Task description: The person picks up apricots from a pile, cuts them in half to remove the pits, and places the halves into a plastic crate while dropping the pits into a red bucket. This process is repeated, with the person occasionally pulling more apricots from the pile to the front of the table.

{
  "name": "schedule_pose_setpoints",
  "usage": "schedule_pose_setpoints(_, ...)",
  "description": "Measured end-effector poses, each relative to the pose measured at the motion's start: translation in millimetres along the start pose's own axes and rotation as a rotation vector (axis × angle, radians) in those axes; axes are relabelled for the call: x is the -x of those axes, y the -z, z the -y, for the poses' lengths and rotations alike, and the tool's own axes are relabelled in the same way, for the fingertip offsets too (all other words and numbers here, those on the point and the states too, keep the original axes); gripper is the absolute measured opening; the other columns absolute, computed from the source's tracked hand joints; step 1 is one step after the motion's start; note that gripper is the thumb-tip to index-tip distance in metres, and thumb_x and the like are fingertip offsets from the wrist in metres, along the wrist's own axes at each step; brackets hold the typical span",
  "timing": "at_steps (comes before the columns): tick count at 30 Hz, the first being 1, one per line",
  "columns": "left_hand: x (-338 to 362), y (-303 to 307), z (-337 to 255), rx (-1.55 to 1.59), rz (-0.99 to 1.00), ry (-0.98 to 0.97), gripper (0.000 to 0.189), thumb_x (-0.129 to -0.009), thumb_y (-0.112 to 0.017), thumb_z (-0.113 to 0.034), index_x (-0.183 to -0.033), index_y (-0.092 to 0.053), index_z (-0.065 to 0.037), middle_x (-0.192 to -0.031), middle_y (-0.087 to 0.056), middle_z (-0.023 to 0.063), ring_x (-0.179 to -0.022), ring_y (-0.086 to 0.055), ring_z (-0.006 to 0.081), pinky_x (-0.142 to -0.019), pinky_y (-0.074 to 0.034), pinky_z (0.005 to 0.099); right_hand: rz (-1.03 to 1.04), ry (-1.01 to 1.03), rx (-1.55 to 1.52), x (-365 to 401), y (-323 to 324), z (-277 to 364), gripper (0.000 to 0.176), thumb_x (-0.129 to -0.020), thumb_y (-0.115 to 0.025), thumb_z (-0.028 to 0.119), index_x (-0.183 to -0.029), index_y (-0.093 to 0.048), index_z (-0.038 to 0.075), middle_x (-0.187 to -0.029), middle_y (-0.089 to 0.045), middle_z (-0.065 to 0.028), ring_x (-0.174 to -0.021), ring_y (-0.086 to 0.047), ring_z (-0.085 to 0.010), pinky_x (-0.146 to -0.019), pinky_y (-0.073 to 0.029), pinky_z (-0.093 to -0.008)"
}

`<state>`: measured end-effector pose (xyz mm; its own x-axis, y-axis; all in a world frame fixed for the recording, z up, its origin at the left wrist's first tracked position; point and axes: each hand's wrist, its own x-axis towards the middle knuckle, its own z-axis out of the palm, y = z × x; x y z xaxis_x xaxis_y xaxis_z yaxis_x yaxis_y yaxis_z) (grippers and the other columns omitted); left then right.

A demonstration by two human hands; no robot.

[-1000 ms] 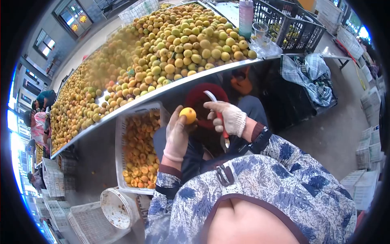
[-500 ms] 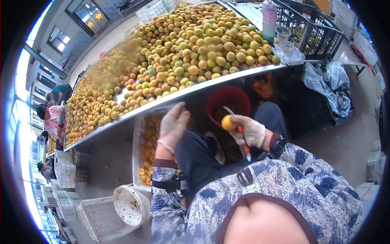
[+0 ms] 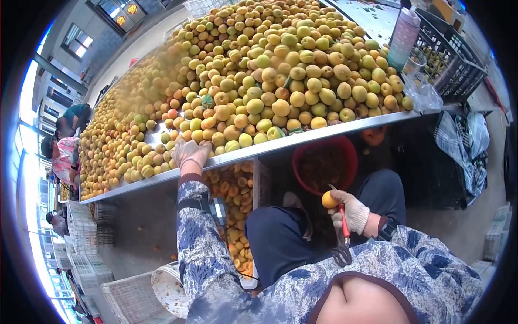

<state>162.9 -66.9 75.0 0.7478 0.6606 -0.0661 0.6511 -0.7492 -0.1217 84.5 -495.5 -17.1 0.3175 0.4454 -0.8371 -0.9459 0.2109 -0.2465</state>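
Up at the steel desk (image 3: 324, 134) edge now, no longer mid-air: gloved left hand (image 3: 190, 154), arm outstretched, grip laid over heaped yellow apricots (image 3: 259, 81), closure unclear. By the lap, gloved right hand (image 3: 350, 214), grip clamped on round yellow fruit (image 3: 329, 200) and red-handled knife (image 3: 343, 229).

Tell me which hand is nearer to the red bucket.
Right. The right hand, holding a fruit, is just below the bucket; the left hand is away to its left, at the table edge.

Two pale knit-gloved hands, left hand (image 3: 190, 153) and right hand (image 3: 353, 211). One round yellow apricot (image 3: 329, 200) and one red-handled metal tool (image 3: 343, 221). One red round plastic bucket (image 3: 325, 164), one pink plastic bottle (image 3: 403, 36), one black plastic crate (image 3: 453, 62). Heaped apricots (image 3: 270, 81): beyond counting.
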Motion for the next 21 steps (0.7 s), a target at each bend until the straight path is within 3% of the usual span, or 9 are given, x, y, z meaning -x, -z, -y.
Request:
schedule_pose_setpoints(6,-13,-22,5,0.099,-0.031,0.089,0.063,-0.079,-0.062,-0.055,-0.112,-0.072,-0.001,-0.146,-0.047,0.0169,-0.124,-0.051,0.0373,-0.106,-0.038,0.0442,-0.024,0.018,-0.035,-6,3,5,0.041,-0.091,-0.065,0.040,-0.115,-0.049,0.010,-0.075,-0.051,-0.0067,-0.045,-0.042,-0.0129,-0.041,-0.039,-0.0295)
schedule_pose_setpoints(8,-17,-32,19,0.318,-0.097,0.036,0.055,-0.081,-0.062,-0.052,-0.109,-0.074,-0.006,-0.141,-0.052,0.0163,-0.127,-0.048,0.0357,-0.109,-0.034,0.0431,-0.020,0.027,-0.036,-8,4,5,0.041,-0.091,-0.065,0.039,-0.115,-0.049,0.010,-0.075,-0.051,-0.0068,-0.046,-0.042,-0.0129,-0.042,-0.039,-0.0295)
schedule_pose_setpoints(9,-19,-39,33,0.671,-0.057,0.034,0.046,-0.084,-0.065,-0.041,-0.109,-0.072,-0.003,-0.136,-0.057,0.0171,-0.125,-0.051,0.0334,-0.108,-0.035,0.0421,-0.021,0.033,-0.038,-9,6,5,0.041,-0.091,-0.066,0.039,-0.115,-0.049,0.011,-0.075,-0.051,-0.0068,-0.046,-0.043,-0.0128,-0.042,-0.040,-0.0296)
schedule_pose_setpoints(10,-15,-43,48,0.670,-0.058,0.034,0.046,-0.084,-0.065,-0.041,-0.109,-0.072,-0.003,-0.136,-0.057,0.0171,-0.125,-0.051,0.0334,-0.108,-0.035,0.0421,-0.020,0.034,-0.038,-9,7,4,0.041,-0.091,-0.066,0.039,-0.115,-0.049,0.011,-0.075,-0.051,-0.0068,-0.046,-0.043,-0.0128,-0.042,-0.040,-0.0296)
schedule_pose_setpoints(12,6,-52,79,1.272,-0.403,-0.099,0.034,-0.088,-0.065,-0.028,-0.108,-0.072,-0.001,-0.135,-0.058,0.0189,-0.128,-0.050,0.0287,-0.107,-0.038,0.0392,-0.024,0.046,-0.022,-8,8,2,0.040,-0.091,-0.065,0.039,-0.115,-0.050,0.011,-0.076,-0.051,-0.0069,-0.046,-0.043,-0.0127,-0.042,-0.040,-0.0297)
schedule_pose_setpoints(14,53,-32,111,0.925,-0.896,-0.207,0.032,-0.093,-0.062,-0.021,-0.116,-0.067,0.000,-0.128,-0.059,0.0198,-0.127,-0.050,0.0267,-0.107,-0.038,0.0365,-0.033,0.058,0.010,-7,13,0,0.039,-0.091,-0.066,0.038,-0.114,-0.050,0.011,-0.076,-0.051,-0.0068,-0.046,-0.042,-0.0121,-0.042,-0.039,-0.0294)
schedule_pose_setpoints(16,140,44,97,0.817,-1.083,-0.001,0.035,-0.095,-0.063,-0.012,-0.126,-0.058,0.004,-0.124,-0.060,0.0177,-0.115,-0.058,0.0288,-0.104,-0.042,0.0365,-0.038,0.070,0.036,-5,18,-2,0.038,-0.090,-0.066,0.038,-0.113,-0.051,0.011,-0.076,-0.051,-0.0067,-0.046,-0.041,-0.0116,-0.042,-0.039,-0.0291)
schedule_pose_setpoints(18,184,33,173,0.508,-1.254,-0.041,0.053,-0.096,-0.060,-0.033,-0.134,-0.049,0.002,-0.135,-0.053,0.0211,-0.129,-0.047,0.0346,-0.113,-0.033,0.0427,-0.055,0.099,0.063,1,18,-2,0.037,-0.090,-0.066,0.037,-0.112,-0.051,0.011,-0.076,-0.051,-0.0070,-0.045,-0.038,-0.0106,-0.042,-0.037,-0.0283)
schedule_pose_setpoints(21,243,12,274,0.166,-1.313,0.170,0.059,-0.097,-0.056,-0.039,-0.139,-0.045,0.002,-0.142,-0.045,0.0239,-0.133,-0.043,0.0385,-0.114,-0.030,0.0477,-0.082,0.124,0.124,2,16,-5,0.039,-0.088,-0.067,0.039,-0.112,-0.051,0.011,-0.079,-0.051,-0.0075,-0.044,-0.036,-0.0101,-0.041,-0.036,-0.0271)
